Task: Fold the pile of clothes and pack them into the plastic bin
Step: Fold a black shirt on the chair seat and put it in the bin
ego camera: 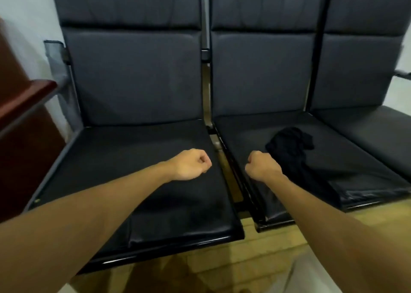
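On the middle seat [347, 159] lies a crumpled black garment [289, 143]. Just beside it the right grip [261, 167] is curled into a fist at the cloth's edge; whether it pinches any cloth I cannot tell. The left grip [191, 164] is a closed, empty fist above the left seat [122, 159]

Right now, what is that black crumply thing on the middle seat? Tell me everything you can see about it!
It is a black garment, soft thin cloth by its look, crumpled into a loose wrinkled heap, not folded. I cannot tell what kind of clothing it is. It lies on the shiny black cushion of the middle seat. The right grip, a closed fist, is just beside its near-left edge, fingers turned away. Whether they touch is unclear.
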{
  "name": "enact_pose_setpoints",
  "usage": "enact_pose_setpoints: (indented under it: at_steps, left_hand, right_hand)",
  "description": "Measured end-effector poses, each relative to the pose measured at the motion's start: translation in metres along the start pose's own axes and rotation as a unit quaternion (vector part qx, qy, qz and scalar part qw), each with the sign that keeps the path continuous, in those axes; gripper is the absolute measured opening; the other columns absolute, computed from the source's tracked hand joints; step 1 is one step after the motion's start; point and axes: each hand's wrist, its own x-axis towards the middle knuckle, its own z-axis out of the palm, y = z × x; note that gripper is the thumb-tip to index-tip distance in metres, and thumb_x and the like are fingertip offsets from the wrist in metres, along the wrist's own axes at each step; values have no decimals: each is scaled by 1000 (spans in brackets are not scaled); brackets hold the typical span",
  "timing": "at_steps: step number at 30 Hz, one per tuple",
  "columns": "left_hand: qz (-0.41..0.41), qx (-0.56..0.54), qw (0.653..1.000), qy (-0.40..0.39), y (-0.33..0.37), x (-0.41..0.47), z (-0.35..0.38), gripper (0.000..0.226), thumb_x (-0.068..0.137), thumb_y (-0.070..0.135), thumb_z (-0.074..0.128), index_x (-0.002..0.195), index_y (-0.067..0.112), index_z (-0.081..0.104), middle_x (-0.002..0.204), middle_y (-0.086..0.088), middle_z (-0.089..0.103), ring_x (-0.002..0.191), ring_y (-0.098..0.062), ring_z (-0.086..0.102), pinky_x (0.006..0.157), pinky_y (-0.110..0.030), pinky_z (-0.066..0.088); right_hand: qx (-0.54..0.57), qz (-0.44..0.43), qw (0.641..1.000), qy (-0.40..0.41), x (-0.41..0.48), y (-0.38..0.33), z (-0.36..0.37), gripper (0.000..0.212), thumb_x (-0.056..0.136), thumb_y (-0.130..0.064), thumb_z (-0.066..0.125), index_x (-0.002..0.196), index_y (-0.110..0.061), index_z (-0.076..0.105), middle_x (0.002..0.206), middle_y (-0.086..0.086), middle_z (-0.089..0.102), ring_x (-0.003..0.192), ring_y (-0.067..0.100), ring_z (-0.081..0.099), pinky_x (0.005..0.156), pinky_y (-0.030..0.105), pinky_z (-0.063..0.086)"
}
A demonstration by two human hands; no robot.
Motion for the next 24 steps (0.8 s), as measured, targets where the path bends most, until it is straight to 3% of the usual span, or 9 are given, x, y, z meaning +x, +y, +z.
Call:
enact_pose_setpoints:
  at_steps: [4, 8, 10, 14, 20, 24]
  left_hand:
    - [25, -15, 999, -23, 25, 48, 39, 19, 98, 23, 47, 110, 21, 62, 105, 4, 63, 101, -13, 60, 91, -29, 49]
    - [45, -26, 998, -35, 39, 79, 75, 19, 98, 20, 47, 111, 23, 61, 99, 7, 59, 96, -10, 58, 77, -19, 42]
    - [46, -30, 998, -42, 40, 87, 88, 20, 98, 19, 47, 111, 24, 61, 96, 9, 58, 94, -9, 57, 76, -19, 42]
    - [45, -37, 997, -45, 36, 90, 97, 19, 97, 18, 49, 109, 24, 62, 95, 10, 59, 93, -8, 59, 78, -19, 45]
    - [42, -42, 998, -32, 14, 58, 62, 18, 98, 19, 48, 106, 26, 62, 103, 2, 64, 93, -9, 62, 81, -21, 48]
    - [27, -68, 997, -6, -11, 20, 34, 18, 98, 16, 48, 106, 23, 63, 101, 1, 65, 89, -10, 64, 78, -20, 49]
  right_hand:
    - [-62, 45, 996, 55, 22, 49, 2, 40, 92, -23, 51, 128, -6, 45, 132, 15, 46, 124, 34, 41, 96, 42, 40]
    - [-94, 108, 987, 72, 36, 95, 17, 56, 93, -36, 54, 137, -6, 35, 141, 16, 37, 132, 34, 34, 103, 43, 34]
    - [-133, 120, 981, 80, 36, 111, 30, 51, 96, -39, 51, 134, -7, 39, 138, 14, 40, 130, 32, 37, 104, 42, 33]
    - [-189, 95, 971, 109, 35, 123, 41, 27, 99, -26, 45, 120, -12, 55, 125, 7, 52, 118, 26, 46, 98, 39, 36]
    - [48, 110, 989, 91, 26, 97, 25, 31, 95, -10, 45, 120, -14, 63, 116, 10, 66, 110, 31, 58, 93, 38, 43]
    - [203, 82, 974, 58, 18, 58, 25, 30, 99, -13, 44, 121, -10, 64, 112, 9, 67, 98, 25, 62, 77, 28, 46]
